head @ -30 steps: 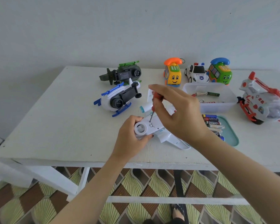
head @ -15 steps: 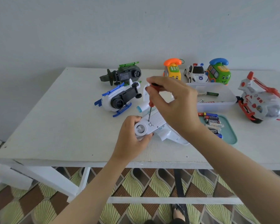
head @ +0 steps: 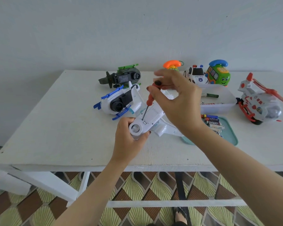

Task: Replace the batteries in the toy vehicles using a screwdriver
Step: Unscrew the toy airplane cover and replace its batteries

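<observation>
A white toy airplane lies belly-up near the table's front edge. My left hand grips its nose end from below. My right hand pinches the red handle of a small screwdriver, whose tip rests on the plane's underside by the battery cover. Loose batteries lie on a teal tray just right of my right wrist.
A blue-white helicopter and a dark green helicopter lie upturned behind the plane. A clear tub, an orange phone car, a police car, a green phone car and a red-white helicopter stand at the right.
My right hand has risen and shifted its fingers up the screwdriver handle, and the handle now leans more to the right. The left hand and the plane have stayed put.
</observation>
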`<state>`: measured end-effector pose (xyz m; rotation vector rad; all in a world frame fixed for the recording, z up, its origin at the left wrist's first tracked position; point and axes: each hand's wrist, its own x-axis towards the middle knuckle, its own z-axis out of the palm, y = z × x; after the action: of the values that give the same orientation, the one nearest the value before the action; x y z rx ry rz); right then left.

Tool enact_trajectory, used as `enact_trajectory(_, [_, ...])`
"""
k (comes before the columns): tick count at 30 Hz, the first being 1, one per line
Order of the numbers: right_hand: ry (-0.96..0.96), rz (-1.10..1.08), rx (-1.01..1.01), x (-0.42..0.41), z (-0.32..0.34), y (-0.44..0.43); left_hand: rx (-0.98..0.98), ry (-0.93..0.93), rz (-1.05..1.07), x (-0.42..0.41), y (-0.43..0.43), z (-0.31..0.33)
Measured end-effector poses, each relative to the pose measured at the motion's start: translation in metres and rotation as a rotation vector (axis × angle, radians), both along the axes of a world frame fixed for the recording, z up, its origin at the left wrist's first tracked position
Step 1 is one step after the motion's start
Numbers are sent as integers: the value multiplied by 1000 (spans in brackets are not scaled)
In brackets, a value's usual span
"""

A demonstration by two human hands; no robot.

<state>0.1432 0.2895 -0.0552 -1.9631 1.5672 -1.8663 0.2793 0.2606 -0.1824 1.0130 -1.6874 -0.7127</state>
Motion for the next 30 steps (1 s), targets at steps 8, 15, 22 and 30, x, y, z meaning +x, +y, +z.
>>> enact_trajectory(8, [44,-32,-21,10,-14,-5,41,-55,-26,-3,-3,-4])
enact_trajectory(15, [95,-67,23,10,-15,-10,72,-60,-11,-3,-2,-3])
enact_trajectory(22, [183,-115,-59,7,-11,-13,71,-69,-10,-2,-1,-1])
enact_trajectory(30, [101,-99,16,4,-19,-14,68,-73,0,-3,0,1])
